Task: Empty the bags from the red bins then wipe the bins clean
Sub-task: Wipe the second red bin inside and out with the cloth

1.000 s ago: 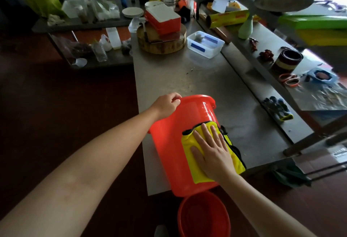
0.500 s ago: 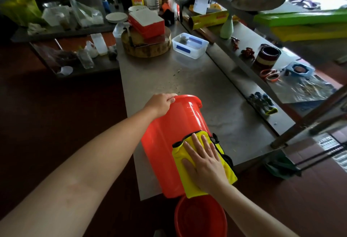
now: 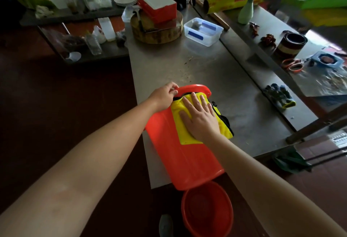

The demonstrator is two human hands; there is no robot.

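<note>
Both arms outstretched: left hand [image 3: 165,94] grips bin [image 3: 184,154] rim, right hand [image 3: 201,118] flat on cloth [image 3: 182,133]

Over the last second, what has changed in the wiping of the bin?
The right hand slid the yellow cloth along the side of the red bin toward its rim. The left hand still grips that rim; the bin stays lying on the table.

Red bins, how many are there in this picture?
2. One red bin lies tipped on the steel table under the yellow cloth; the second bin stands on the floor below. Others may be hidden.
</note>
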